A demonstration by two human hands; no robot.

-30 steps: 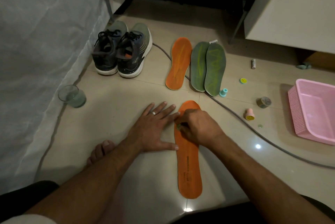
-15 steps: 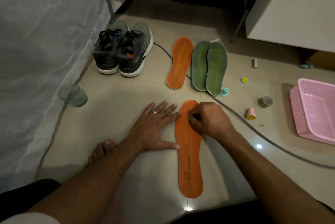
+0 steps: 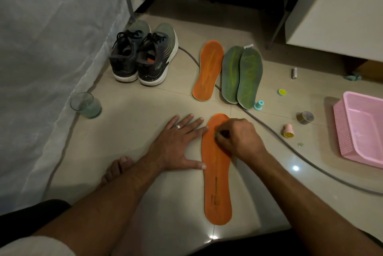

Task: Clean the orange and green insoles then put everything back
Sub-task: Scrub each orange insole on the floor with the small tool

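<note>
Tiled floor (image 3: 145, 110) was the work surface. Left hand (image 3: 176, 143) lay flat, fingertips pinning the near orange insole (image 3: 217, 183); right hand (image 3: 238, 137) pinched something small against its toe end. Risk: insole could slide if the pinning pressure dropped.

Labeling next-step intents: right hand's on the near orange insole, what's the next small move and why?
Probably drag the right hand toward the heel. It pinches a small greenish thing, hard to identify, on the toe end of the near orange insole; the heel end lies uncovered, and the left hand lies flat at its edge.
</note>
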